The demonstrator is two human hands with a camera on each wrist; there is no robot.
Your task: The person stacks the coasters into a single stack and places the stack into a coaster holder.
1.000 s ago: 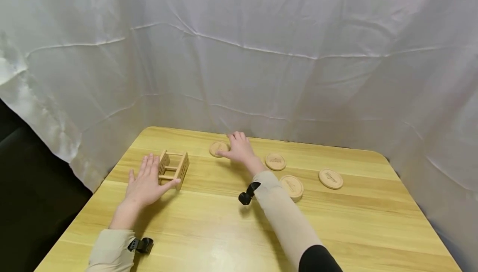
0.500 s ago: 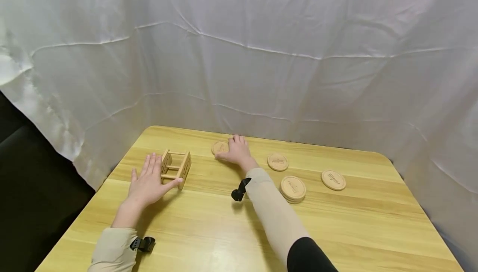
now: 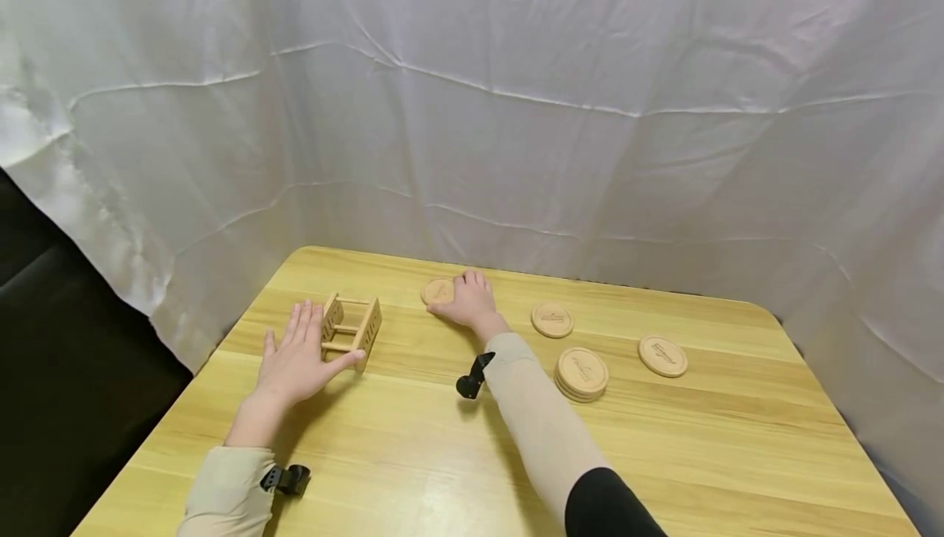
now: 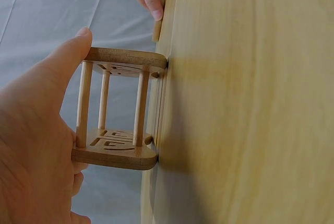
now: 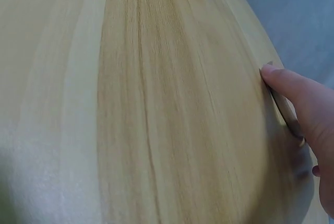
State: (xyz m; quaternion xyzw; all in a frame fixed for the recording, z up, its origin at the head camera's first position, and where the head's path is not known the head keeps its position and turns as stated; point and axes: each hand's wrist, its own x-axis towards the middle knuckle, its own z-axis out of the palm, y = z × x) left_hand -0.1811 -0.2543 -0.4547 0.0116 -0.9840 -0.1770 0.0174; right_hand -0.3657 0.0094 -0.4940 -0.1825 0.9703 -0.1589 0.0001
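Note:
My left hand (image 3: pixel 297 362) holds a small wooden coaster rack (image 4: pixel 140 106) at the left of the table. Its thumb lies along one cut-out side panel and its fingers are at the other. Toward the back edge, my right hand (image 3: pixel 472 303) grips a round wooden coaster (image 3: pixel 437 291), thumb at the near rim and fingers over its right side. That coaster lies flat or nearly so and is partly hidden by the hand. In the right wrist view, the thumb (image 5: pixel 287 82) touches the coaster's thin dark rim (image 5: pixel 283 110).
To the right of the right forearm stands a short stack of coasters (image 3: pixel 581 371). Single engraved coasters lie behind it (image 3: pixel 552 320) and farther right, where another coaster (image 3: pixel 663 356) rests. A pale curtain (image 3: pixel 516 152) hangs along the back edge of the wooden table (image 3: pixel 413 439).
My right hand has shifted slightly, its thumb and fingers closing in on the coaster's rim, and its forearm has swung left, uncovering the stack. The left hand keeps its hold on the rack.

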